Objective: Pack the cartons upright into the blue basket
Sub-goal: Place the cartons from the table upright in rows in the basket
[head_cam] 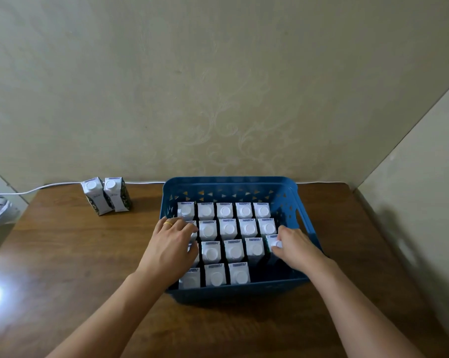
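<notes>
So it's a dark wooden table shoved into a corner, beige wallpaper with a faint swirly pattern behind it. There's a bright glare spot on the wood at the far left, and a white cable runs along the back edge by the wall.

Back left on the table, two cartons stand upright, touching each other, well apart from the basket, white caps on top.

Then the blue basket, middle-right, packed with rows of upright cartons, all caps up. The front right corner of it still has a gap.

Left hand has a gold ring and lies palm-down over the left column of cartons, fingers spread a bit and resting on the tops, not gripping anything.

Right hand is inside the basket at the right side, fingers closed around the top of one carton in the rightmost column, third row back, standing upright.
</notes>
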